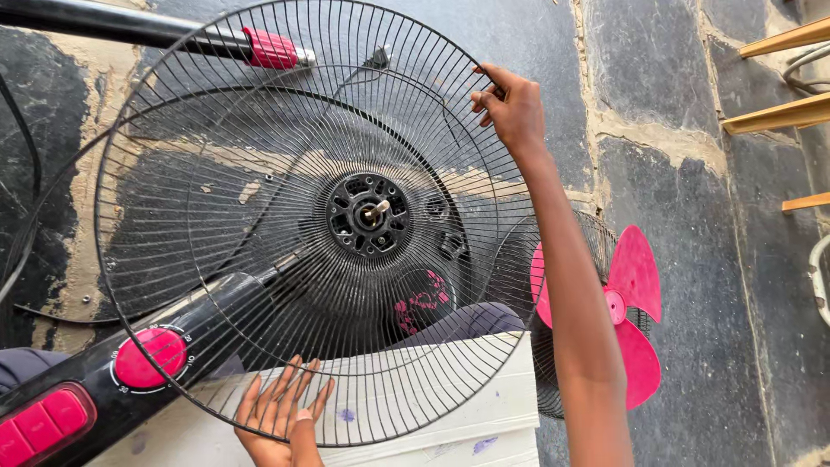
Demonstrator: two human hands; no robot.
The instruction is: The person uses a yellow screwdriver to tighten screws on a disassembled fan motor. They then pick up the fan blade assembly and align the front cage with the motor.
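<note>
Your right hand (512, 108) pinches the upper right rim of the round black wire fan guard (259, 285), its grip closed on the outer ring, with your arm stretched up from the lower right. Your left hand (281, 415) lies flat and open behind the guard's lower edge, fingers spread against the wires and clasping nothing. The guard is fixed at its centre on the black motor housing with a bare metal shaft (373, 212), and it tilts up toward you over the black fan stand with pink round dial and pink buttons (130, 367). A white painted wooden board (467, 406) lies beneath the guard's lower part. To the right, on the dark stone floor (683, 207), a pink plastic fan blade (635, 311) rests on a second black wire guard (596, 238), well apart from your right hand
</note>
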